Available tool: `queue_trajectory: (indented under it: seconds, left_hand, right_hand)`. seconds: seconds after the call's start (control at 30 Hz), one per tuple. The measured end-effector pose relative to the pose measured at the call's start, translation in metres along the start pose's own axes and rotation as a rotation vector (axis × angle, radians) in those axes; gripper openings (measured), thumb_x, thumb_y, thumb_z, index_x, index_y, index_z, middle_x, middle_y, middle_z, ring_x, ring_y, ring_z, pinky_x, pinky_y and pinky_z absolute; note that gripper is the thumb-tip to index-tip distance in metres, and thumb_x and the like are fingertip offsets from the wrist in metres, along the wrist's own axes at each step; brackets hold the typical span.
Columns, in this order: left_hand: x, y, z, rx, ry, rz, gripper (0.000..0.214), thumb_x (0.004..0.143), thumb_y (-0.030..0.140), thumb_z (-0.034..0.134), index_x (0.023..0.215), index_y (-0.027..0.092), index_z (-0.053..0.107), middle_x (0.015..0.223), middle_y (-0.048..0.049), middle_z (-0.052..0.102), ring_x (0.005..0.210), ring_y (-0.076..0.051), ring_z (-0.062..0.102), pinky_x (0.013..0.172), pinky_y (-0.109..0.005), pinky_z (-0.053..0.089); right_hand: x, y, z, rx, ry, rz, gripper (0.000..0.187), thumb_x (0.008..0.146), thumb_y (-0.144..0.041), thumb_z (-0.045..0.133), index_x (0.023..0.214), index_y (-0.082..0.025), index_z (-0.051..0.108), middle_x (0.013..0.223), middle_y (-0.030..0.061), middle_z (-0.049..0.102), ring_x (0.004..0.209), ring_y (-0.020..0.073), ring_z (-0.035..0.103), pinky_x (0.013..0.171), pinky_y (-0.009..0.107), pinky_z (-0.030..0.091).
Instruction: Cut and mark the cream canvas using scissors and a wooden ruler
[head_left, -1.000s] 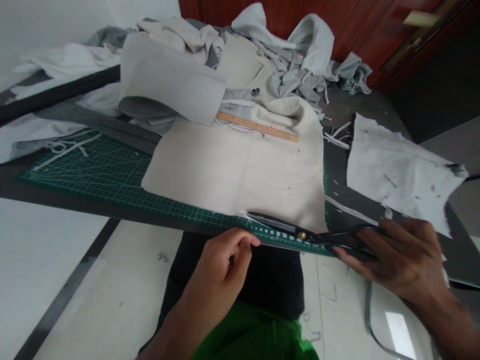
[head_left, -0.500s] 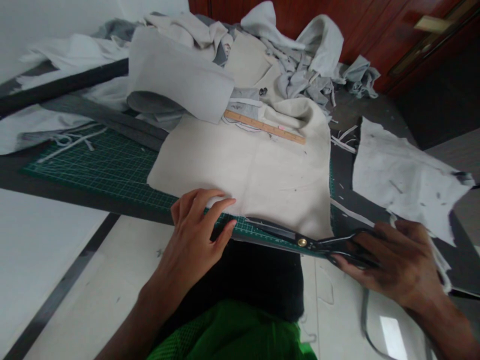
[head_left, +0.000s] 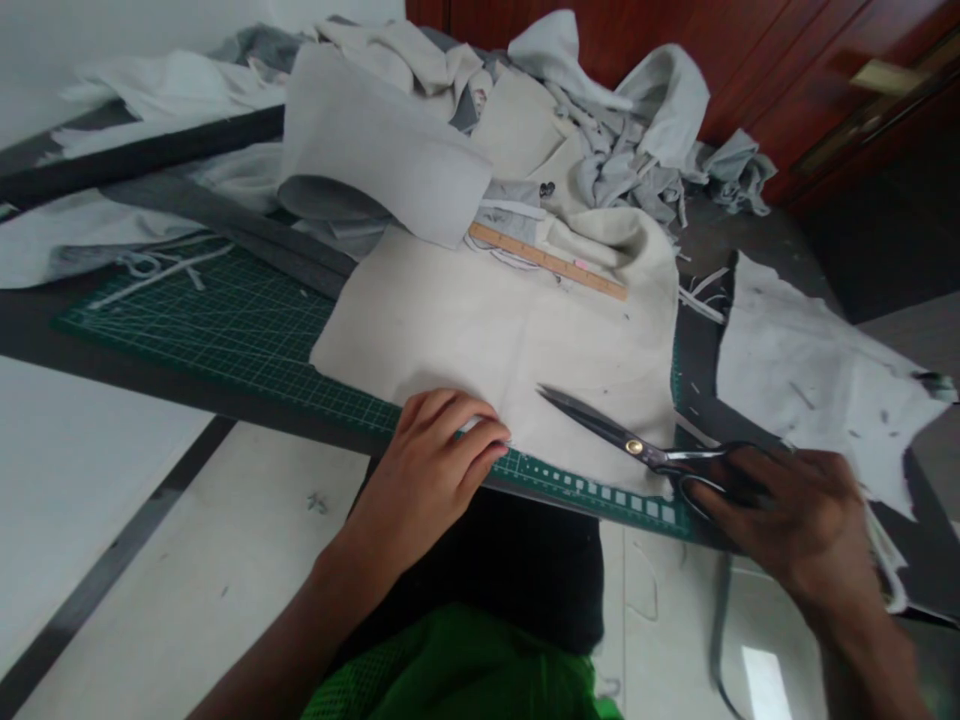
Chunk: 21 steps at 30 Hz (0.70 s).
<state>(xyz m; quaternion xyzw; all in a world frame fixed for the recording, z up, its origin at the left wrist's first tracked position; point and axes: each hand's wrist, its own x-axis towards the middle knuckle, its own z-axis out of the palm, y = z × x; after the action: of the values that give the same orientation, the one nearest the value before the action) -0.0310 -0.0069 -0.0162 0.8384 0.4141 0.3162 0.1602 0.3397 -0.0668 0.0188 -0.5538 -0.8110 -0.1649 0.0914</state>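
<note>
Nearest us, our left hand (head_left: 431,470) lies on the near edge of the cream canvas (head_left: 480,350), its fingers curved and resting there without gripping, just above the rim of the green cutting mat (head_left: 225,340). Our right hand (head_left: 787,500) closes round the black handles of the tailor's shears (head_left: 645,450), their shut blades lying on the canvas. Beyond, a wooden ruler (head_left: 547,262) lies across the cloth, a white offcut (head_left: 817,390) sits right of the mat, and a heap of grey cloth (head_left: 615,150) rises before a wooden door (head_left: 600,40).
</note>
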Motion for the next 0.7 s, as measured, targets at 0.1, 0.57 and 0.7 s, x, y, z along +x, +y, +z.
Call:
queue_trajectory:
  seconds: [0.1,0.57,0.7]
  left_hand:
    - [0.003,-0.001,-0.001,0.015,-0.036,0.03,0.005,0.102,0.023,0.063,0.102,0.023,0.068,0.107,-0.0001,0.07,0.109,-0.021,0.057,0.099,-0.038,0.039]
    - [0.007,0.002,0.002,0.011,-0.025,-0.033,0.01,0.106,0.015,0.048,0.101,0.021,0.054,0.1,-0.0022,0.062,0.1,-0.02,0.055,0.095,-0.037,0.041]
    - [0.007,-0.002,0.002,-0.021,0.001,-0.039,0.01,0.106,0.015,0.045,0.102,0.022,0.051,0.1,-0.0029,0.061,0.1,-0.02,0.056,0.094,-0.035,0.044]
  right_hand:
    - [0.02,0.004,0.008,0.011,0.058,0.011,0.026,0.097,-0.041,0.068,0.08,-0.021,0.064,0.069,0.0038,0.069,0.059,0.0238,0.062,0.073,0.041,0.042]
    - [0.144,0.047,0.036,0.065,-0.237,-0.192,0.022,0.096,-0.042,0.063,0.093,-0.021,0.069,0.078,0.0063,0.073,0.074,0.0265,0.067,0.08,0.038,0.039]
    - [0.143,0.048,0.046,0.084,-0.112,-0.181,0.021,0.094,-0.039,0.065,0.092,-0.019,0.07,0.082,0.0083,0.076,0.077,0.0275,0.069,0.083,0.039,0.039]
